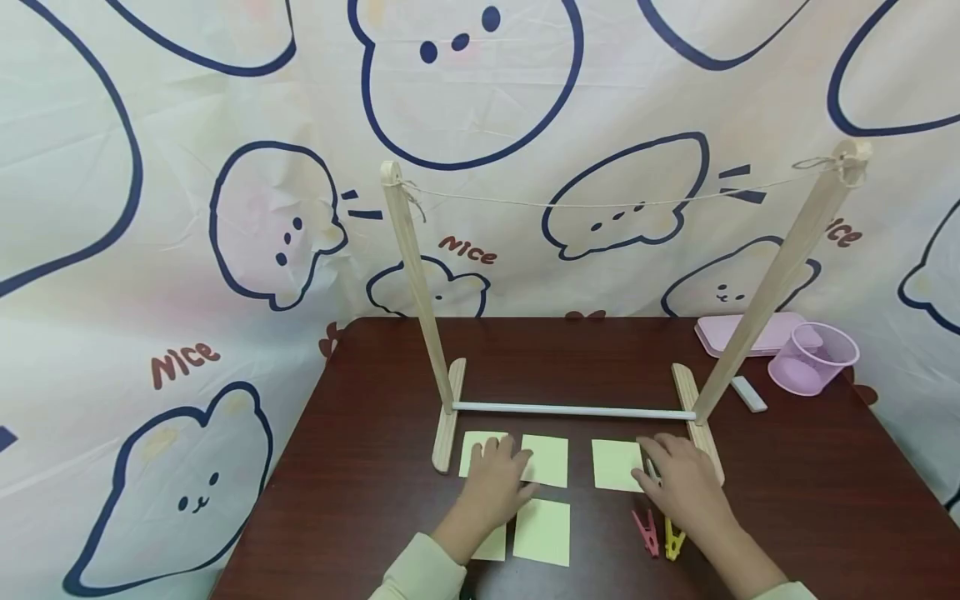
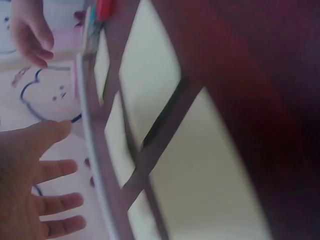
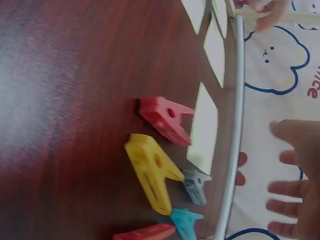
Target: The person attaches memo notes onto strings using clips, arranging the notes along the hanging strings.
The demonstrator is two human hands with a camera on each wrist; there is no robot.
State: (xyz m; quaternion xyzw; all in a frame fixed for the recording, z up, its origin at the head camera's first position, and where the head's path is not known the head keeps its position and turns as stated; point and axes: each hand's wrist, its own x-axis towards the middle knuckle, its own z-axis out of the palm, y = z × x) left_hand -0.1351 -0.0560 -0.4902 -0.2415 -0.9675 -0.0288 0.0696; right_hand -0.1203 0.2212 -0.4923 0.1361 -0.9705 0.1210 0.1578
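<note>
My left hand point(image 1: 491, 482) is over the left group of pale yellow-green paper squares point(image 1: 543, 533), overlapping some of them in the head view. Its fingers point(image 2: 60, 202) are spread and hold nothing. At the right my right hand point(image 1: 684, 482) is beside a single paper square point(image 1: 617, 465), fingertips close to its edge, with nothing gripped. Below that hand lie a red clothespin point(image 1: 647, 533) and a yellow clothespin point(image 1: 673, 540). The right wrist view also shows a grey clothespin point(image 3: 196, 186), a teal clothespin point(image 3: 186, 223) and a second red clothespin point(image 3: 145, 233), mostly hidden by my hand from above.
Beyond the papers stands a frame with wooden posts point(image 1: 420, 287), a white bottom rod point(image 1: 573, 410) and a string point(image 1: 510, 201) tied across the top. Back right on the dark table point(image 1: 570, 358) are a pink case point(image 1: 757, 333), a pink cup point(image 1: 813, 360) and a white block point(image 1: 748, 394).
</note>
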